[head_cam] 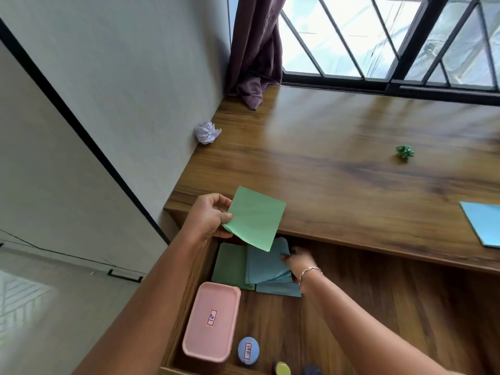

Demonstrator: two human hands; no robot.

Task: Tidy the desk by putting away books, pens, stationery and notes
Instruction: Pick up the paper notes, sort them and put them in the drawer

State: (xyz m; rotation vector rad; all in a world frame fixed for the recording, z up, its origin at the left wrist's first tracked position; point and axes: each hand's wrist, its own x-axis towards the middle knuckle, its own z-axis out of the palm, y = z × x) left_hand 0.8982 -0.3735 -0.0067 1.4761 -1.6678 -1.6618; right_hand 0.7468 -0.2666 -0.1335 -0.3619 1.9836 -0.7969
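Left hand [209, 217] pinches a green sheet [255, 217] by its edge. Just below, the right hand [297, 262] grips fanned blue sheets [266, 266] in the drawer [392, 288].

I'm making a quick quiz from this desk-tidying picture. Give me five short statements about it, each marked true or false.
1. The left hand holds a green sheet. True.
2. The right hand rests flat on the desk. False: it reaches into the open drawer, at the blue papers.
3. A green paper ball lies on the desk. True.
4. The pink box stands on the desk. False: it sits in the drawer.
5. A white paper ball lies on the desk by the wall. True.
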